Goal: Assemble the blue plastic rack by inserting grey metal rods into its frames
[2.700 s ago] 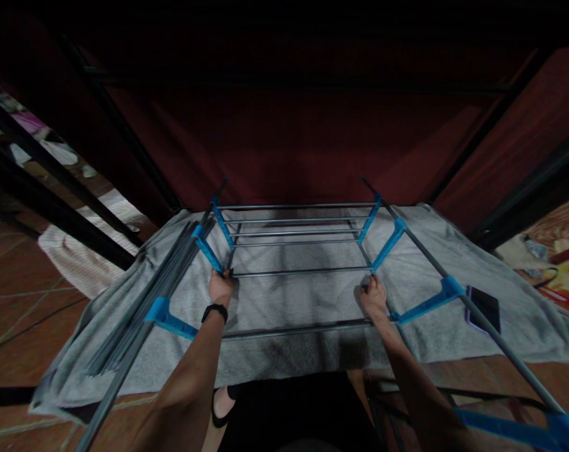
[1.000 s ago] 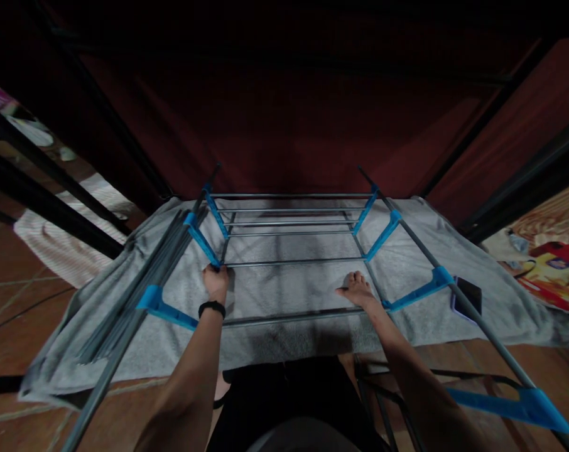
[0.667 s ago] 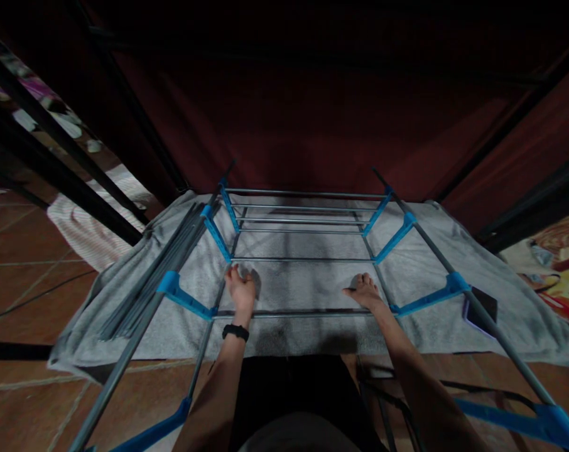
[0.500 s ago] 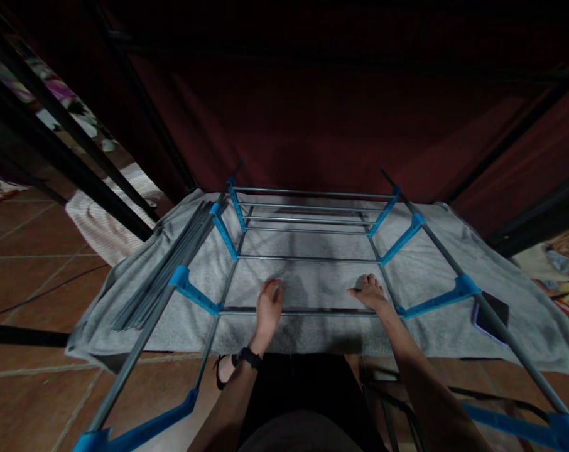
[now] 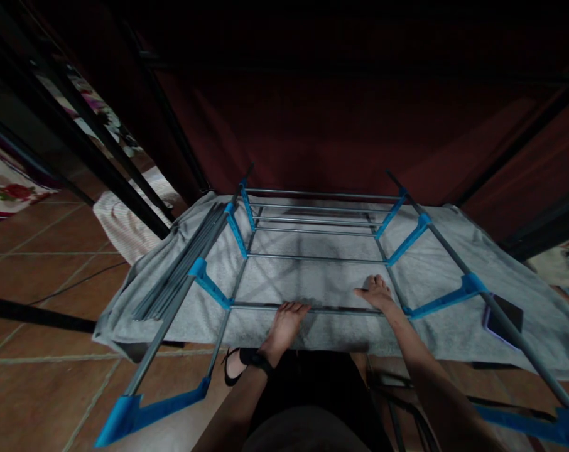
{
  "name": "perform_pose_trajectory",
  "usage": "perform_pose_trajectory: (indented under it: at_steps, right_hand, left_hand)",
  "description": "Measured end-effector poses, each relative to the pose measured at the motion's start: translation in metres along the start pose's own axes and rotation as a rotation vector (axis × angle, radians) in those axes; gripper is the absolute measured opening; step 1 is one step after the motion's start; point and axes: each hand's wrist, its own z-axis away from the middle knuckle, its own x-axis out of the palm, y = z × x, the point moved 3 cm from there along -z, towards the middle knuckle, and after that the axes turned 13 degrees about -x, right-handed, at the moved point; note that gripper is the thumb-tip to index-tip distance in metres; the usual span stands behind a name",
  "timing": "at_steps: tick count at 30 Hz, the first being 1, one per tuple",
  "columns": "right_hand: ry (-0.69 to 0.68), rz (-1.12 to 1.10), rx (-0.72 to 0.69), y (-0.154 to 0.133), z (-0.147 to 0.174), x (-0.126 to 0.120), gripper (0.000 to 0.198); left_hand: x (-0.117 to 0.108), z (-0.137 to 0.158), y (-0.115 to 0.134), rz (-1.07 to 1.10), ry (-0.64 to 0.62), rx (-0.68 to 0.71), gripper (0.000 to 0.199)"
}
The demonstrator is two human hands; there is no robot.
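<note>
A rack frame of grey metal tubes (image 5: 450, 248) with blue plastic brackets (image 5: 211, 290) lies across a grey towel (image 5: 322, 285). My left hand (image 5: 287, 323), with a dark watch on its wrist, rests at the nearest cross rod (image 5: 338, 311). Its fingers lie side by side over that rod, and the thumb is hidden. Further right, my right hand (image 5: 377, 294) is open, palm down, with the thumb out to the side. It reaches over the same rod near the right bracket (image 5: 447, 299), its fingers just beyond the rod.
A bundle of loose grey rods (image 5: 183, 263) lies on the towel's left side. On the right, a phone (image 5: 503, 320) sits partly under the side tube. Dark red fabric (image 5: 341, 135) hangs behind, between black posts (image 5: 138, 188). Tiled floor (image 5: 44, 339) shows at left.
My left hand has moved right and toward me onto the nearest rod, its fingers now lying over it. The right hand stays in place. The whole view has shifted slightly.
</note>
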Motion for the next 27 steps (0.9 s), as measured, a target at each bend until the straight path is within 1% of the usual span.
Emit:
perform_pose_trajectory:
  at_steps: [3,6,8,9,11,12,14,17,19,21,23,24,25,27]
  right_hand:
    - [0.021,0.006,-0.002,0.001,0.002,0.004,0.091]
    - [0.052,0.015,0.010,0.002,0.002,0.008,0.088]
    - [0.074,0.019,0.010,0.003,0.001,0.012,0.088]
    - [0.085,0.020,0.008,0.003,0.001,0.014,0.088]
    - [0.110,0.017,0.004,0.006,0.000,0.017,0.088]
    - [0.123,0.013,0.005,0.007,-0.001,0.019,0.089]
    - [0.147,0.003,0.004,0.009,-0.002,0.023,0.090]
    - [0.167,-0.004,0.005,0.012,-0.004,0.026,0.091]
    - [0.169,-0.006,0.000,0.013,-0.004,0.027,0.091]
    - [0.169,-0.010,-0.004,0.014,-0.004,0.027,0.090]
    - [0.171,-0.016,-0.005,0.014,-0.004,0.028,0.090]
    - [0.174,-0.019,-0.005,0.014,-0.004,0.028,0.090]
    - [0.177,-0.021,-0.003,0.014,-0.003,0.028,0.090]
    - [0.182,-0.021,0.002,0.012,-0.002,0.027,0.091]
  left_hand:
    - [-0.003,-0.001,0.002,-0.021,0.005,-0.011,0.049]
    - [-0.007,0.012,0.007,-0.014,0.092,-0.009,0.049]
    - [-0.009,0.032,0.008,0.007,0.126,0.032,0.050]
    - [-0.009,0.047,0.006,0.022,0.112,0.059,0.050]
    - [-0.005,0.082,-0.002,0.048,0.039,0.100,0.048]
    - [-0.003,0.102,-0.010,0.058,0.003,0.099,0.045]
    - [0.002,0.145,-0.031,0.074,-0.011,0.033,0.042]
    - [0.007,0.209,-0.073,0.103,0.043,-0.104,0.047]
    - [0.009,0.247,-0.109,0.159,0.058,-0.268,0.040]
    - [0.006,0.274,-0.149,0.180,0.084,-0.457,0.034]
    - [-0.008,0.289,-0.190,0.137,0.176,-0.706,0.033]
    - [-0.019,0.290,-0.209,0.123,0.246,-0.823,0.032]
    - [-0.032,0.286,-0.224,0.137,0.293,-0.881,0.033]
    - [-0.062,0.263,-0.244,0.144,0.361,-0.890,0.037]
